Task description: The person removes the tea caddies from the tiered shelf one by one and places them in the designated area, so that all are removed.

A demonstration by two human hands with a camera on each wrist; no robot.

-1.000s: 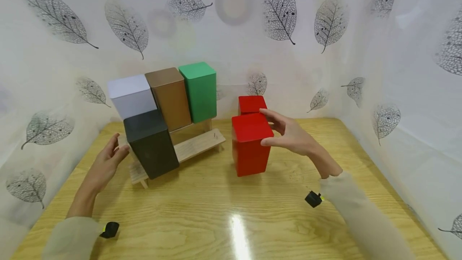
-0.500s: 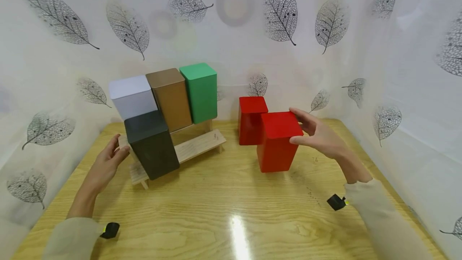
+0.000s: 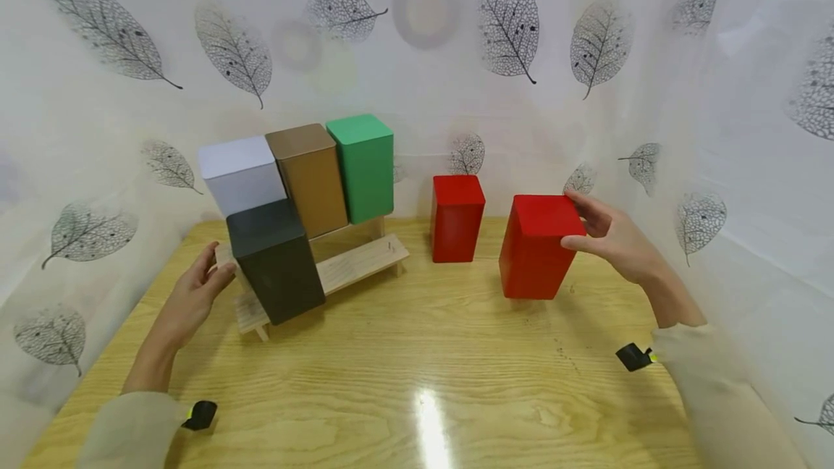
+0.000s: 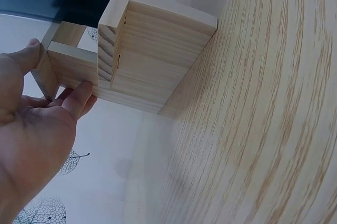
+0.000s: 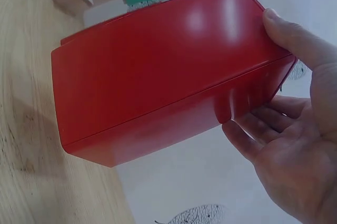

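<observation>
My right hand (image 3: 612, 241) holds a tall red box (image 3: 537, 259) near its top, thumb on the near side and fingers round the right and far side. Thumb and fingers also show on the red box (image 5: 163, 71) in the right wrist view. At the left, my left hand (image 3: 185, 302) grips the end of a two-step wooden stand (image 3: 358, 263). The left wrist view shows that hand's thumb on the upper step of the stand (image 4: 158, 45), fingers lower down. On the lower step, beside this hand, a black box (image 3: 276, 263) stands.
White (image 3: 242, 176), brown (image 3: 309, 179) and green (image 3: 361, 168) boxes stand in a row on the upper step. A second red box (image 3: 457, 219) is on the wooden table (image 3: 365, 382) near the back. A leaf-patterned white cloth (image 3: 423, 93) surrounds the table.
My right hand has moved right with the red box, away from the second red box, which now shows fully. My left hand has stayed on the stand.
</observation>
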